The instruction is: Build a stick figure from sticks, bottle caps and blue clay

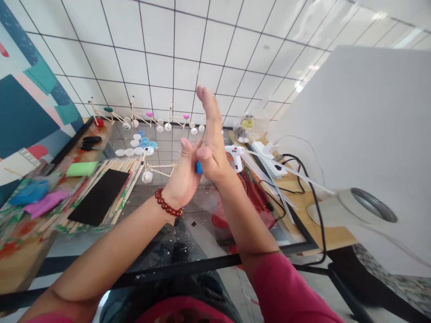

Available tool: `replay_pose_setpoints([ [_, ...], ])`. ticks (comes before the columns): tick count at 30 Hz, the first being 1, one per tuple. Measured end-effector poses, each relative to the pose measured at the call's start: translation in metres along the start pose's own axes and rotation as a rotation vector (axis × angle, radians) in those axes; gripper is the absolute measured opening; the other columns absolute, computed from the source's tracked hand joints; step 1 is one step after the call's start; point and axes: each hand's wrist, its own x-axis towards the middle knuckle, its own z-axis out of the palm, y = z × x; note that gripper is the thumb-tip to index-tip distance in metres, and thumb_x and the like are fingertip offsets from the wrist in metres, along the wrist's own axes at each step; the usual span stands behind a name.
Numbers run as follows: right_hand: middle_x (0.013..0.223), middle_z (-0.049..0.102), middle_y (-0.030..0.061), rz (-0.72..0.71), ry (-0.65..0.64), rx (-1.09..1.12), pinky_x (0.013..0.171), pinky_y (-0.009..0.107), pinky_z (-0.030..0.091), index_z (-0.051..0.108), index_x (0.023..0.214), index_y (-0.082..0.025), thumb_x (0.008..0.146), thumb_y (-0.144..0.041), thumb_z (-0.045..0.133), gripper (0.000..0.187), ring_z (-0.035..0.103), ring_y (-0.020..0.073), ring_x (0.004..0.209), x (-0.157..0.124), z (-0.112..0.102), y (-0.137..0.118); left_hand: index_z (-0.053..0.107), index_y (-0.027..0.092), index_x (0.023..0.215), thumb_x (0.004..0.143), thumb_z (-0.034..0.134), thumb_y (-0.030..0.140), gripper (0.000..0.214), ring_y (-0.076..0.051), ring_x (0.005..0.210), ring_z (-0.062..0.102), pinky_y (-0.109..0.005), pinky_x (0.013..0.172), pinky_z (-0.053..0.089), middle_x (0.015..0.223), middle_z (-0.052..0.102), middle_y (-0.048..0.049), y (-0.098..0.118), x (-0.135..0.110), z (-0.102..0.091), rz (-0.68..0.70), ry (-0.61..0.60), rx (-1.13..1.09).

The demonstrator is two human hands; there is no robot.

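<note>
My left hand, with a red bead bracelet at the wrist, and my right hand are raised above the table, palms facing and pressed together. Between the palms sits a small blue clay lump, mostly hidden. The right fingers are stretched upward, while the left fingers are largely covered by the right hand. Just behind the left hand stands a stick frame with white bottle caps as wheels.
Several stick-and-cap models line the tiled wall. White and blue caps lie at left, near wooden sticks under a black sheet and coloured clay packs. At right are a white glue gun, a power strip, cables and a lamp.
</note>
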Motion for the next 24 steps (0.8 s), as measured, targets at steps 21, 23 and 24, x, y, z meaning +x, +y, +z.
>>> replay_pose_setpoints([
  [21,0.177,0.038,0.0093,-0.268,0.093,0.139,0.143,0.057,0.021,-0.022,0.177,-0.034,0.089,-0.096,-0.011,0.109,0.027,0.0343,0.173,-0.004,-0.003,-0.037,0.060,0.039,0.162,0.109,0.045,0.073,0.065,-0.034,0.167,0.042,-0.054,0.138,0.040,0.171,0.058,-0.0021,0.008,-0.015,0.013,-0.101,0.066,-0.234],
  [23,0.176,0.038,0.0123,-0.239,0.141,0.186,0.142,0.058,0.023,-0.016,0.179,-0.030,0.092,-0.091,-0.015,0.106,0.027,0.0339,0.173,-0.004,0.000,-0.042,0.060,0.038,0.162,0.108,0.046,0.073,0.065,-0.034,0.168,0.041,-0.054,0.138,0.040,0.171,0.058,-0.0026,0.003,-0.010,0.010,-0.111,0.058,-0.235],
  [24,0.176,0.037,0.0128,-0.206,0.173,0.213,0.141,0.059,0.025,-0.012,0.180,-0.030,0.093,-0.089,-0.017,0.105,0.027,0.0341,0.173,-0.004,0.001,-0.038,0.060,0.038,0.162,0.109,0.046,0.072,0.065,-0.034,0.168,0.040,-0.054,0.138,0.039,0.171,0.058,-0.0028,0.000,-0.009,0.009,-0.111,0.055,-0.237],
])
